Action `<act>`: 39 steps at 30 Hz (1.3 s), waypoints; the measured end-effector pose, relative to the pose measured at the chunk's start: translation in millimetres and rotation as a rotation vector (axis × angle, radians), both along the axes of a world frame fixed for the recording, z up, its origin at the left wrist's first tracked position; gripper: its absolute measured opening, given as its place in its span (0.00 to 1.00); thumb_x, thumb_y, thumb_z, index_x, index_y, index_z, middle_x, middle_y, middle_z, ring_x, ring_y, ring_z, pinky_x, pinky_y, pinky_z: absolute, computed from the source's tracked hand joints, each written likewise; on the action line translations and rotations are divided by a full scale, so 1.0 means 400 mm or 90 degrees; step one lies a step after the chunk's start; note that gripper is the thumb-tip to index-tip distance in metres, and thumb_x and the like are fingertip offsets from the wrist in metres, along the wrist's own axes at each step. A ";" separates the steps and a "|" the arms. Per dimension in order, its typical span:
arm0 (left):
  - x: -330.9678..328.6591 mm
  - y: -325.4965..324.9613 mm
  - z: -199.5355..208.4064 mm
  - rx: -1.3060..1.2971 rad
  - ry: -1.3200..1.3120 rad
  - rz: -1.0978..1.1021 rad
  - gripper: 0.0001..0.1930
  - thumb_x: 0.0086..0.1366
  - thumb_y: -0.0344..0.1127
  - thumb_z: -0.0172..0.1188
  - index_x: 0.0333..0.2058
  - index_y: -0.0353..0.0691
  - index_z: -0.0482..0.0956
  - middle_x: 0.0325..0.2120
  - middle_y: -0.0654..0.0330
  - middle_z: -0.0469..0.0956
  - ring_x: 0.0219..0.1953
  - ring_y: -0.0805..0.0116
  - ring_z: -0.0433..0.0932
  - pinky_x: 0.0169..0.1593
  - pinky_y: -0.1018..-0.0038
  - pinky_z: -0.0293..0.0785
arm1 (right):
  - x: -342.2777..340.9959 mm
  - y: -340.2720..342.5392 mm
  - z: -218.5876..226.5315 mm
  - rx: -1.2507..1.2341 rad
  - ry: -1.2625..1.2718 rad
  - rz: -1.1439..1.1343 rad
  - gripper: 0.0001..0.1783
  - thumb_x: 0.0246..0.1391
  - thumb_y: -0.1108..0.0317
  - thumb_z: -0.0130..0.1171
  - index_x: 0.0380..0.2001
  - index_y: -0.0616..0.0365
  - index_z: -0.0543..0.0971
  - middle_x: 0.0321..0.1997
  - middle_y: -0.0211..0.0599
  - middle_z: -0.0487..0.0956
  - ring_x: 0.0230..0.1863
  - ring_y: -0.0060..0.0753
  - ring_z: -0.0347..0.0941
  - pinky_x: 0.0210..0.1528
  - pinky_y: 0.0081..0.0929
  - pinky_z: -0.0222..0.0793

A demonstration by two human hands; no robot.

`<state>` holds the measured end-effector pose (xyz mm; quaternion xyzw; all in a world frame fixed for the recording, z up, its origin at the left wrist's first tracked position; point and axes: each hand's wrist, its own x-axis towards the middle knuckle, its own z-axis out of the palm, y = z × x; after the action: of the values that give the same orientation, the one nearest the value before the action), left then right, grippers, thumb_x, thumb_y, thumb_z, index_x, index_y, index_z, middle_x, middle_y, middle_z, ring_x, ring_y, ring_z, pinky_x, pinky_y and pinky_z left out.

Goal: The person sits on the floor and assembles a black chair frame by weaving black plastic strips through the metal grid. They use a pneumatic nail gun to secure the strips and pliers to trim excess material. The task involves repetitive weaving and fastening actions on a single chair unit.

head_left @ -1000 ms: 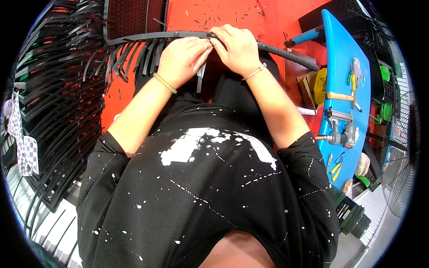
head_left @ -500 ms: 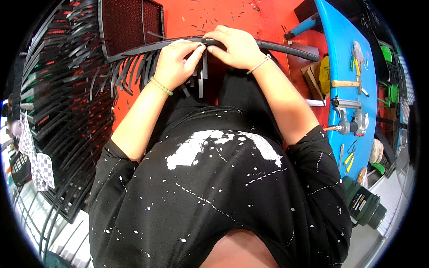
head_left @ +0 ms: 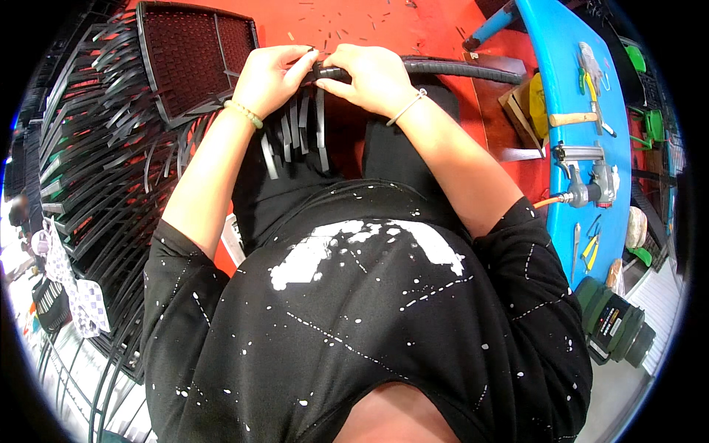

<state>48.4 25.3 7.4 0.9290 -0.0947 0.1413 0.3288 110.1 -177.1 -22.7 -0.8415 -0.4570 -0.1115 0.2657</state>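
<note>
A curved black bar, wound with flat black strip, lies across in front of me above my lap. My right hand is closed round it, the thumb below and the fingers over the top. Just left of it my left hand pinches a flat black strip between thumb and fingertips at the bar; most of that strip is hidden. Several loose black strips hang down below the left hand. A dark woven panel in a black frame adjoins the bar's left side.
A dense stack of black frames with strip ends fills the left. At right stands a blue table with a hammer, an air tool and pliers. A cardboard box sits beside it. Strip scraps litter the red floor.
Both hands have shifted left along the bar. The woven panel appears farther left and more tilted. The whole view has moved slightly.
</note>
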 end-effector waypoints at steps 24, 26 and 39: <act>0.118 0.013 0.098 -0.145 0.332 -0.094 0.16 0.73 0.45 0.60 0.41 0.36 0.84 0.29 0.71 0.80 0.33 0.84 0.74 0.39 0.80 0.74 | 0.090 -0.044 0.105 0.010 -0.114 0.035 0.21 0.58 0.43 0.60 0.35 0.50 0.83 0.31 0.33 0.82 0.34 0.44 0.81 0.39 0.40 0.77; 0.106 0.001 0.095 0.013 0.198 -0.151 0.16 0.73 0.45 0.58 0.41 0.36 0.82 0.30 0.60 0.81 0.33 0.69 0.78 0.39 0.72 0.75 | 0.089 -0.049 0.097 0.026 -0.103 0.047 0.21 0.58 0.44 0.60 0.35 0.51 0.83 0.31 0.33 0.81 0.35 0.43 0.81 0.39 0.40 0.77; 0.149 -0.018 0.087 0.122 0.139 -0.118 0.28 0.73 0.51 0.51 0.23 0.32 0.81 0.12 0.49 0.73 0.16 0.56 0.74 0.30 0.63 0.73 | 0.045 -0.051 0.096 0.039 -0.135 -0.009 0.19 0.55 0.50 0.64 0.40 0.53 0.82 0.37 0.34 0.81 0.41 0.42 0.79 0.51 0.39 0.73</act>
<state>107.9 18.0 42.2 0.9531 -0.1570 -0.0012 0.2587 128.0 -197.7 15.9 -0.8198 -0.4727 -0.2159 0.2405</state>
